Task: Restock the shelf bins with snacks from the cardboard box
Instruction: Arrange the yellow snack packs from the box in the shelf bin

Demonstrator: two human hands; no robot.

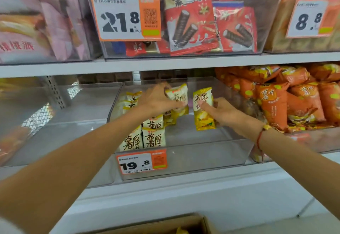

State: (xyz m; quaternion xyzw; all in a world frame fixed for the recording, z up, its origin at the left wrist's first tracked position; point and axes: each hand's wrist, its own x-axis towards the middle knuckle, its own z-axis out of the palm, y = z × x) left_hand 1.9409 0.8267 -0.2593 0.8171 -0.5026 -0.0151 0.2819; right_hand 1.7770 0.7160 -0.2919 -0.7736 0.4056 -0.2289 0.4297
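Observation:
Both my hands reach into the clear plastic bin (184, 160) on the lower shelf. My left hand (156, 99) grips a white and yellow snack pack (177, 95) near the back of the bin. My right hand (220, 112) holds another yellow snack pack (203, 108) upright over the bin's bare right half. Several matching packs (145, 138) stand in rows along the bin's left side. The cardboard box (184, 224) shows at the bottom edge, with a yellow pack inside.
An orange price tag reading 19.8 (141, 162) hangs on the bin's front. Orange snack bags (285, 101) fill the bin to the right. A clear bin (55, 123) stands to the left. Above, a bin with red wafer-roll packs (191, 25).

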